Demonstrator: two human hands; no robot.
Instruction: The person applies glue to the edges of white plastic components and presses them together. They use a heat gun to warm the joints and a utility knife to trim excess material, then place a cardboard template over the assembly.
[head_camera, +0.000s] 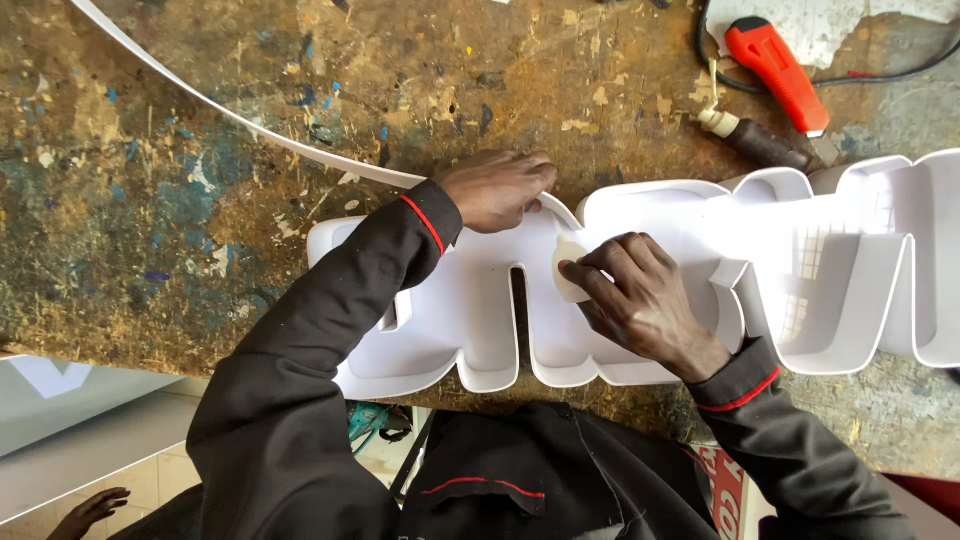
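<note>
From the head view, the white channel-letter shell lies flat on the paint-stained surface, running from the middle out towards 3 o'clock. It looks light and fairly stiff at its base, but the thin upright walls seem springy and easy to kink, so the curved corners are probably the safest places to hold. The left hand curls over the far wall at 12 o'clock, fingers closed on the rim where a long white strip sweeps in from 10 o'clock. The right hand rests inside the shell, fingers pinching a small pale piece against the floor. An orange-handled tool and a brown-handled tool crowd 1 o'clock; the surface towards 9 o'clock offers more room. The near edge sits close to the shell.
</note>
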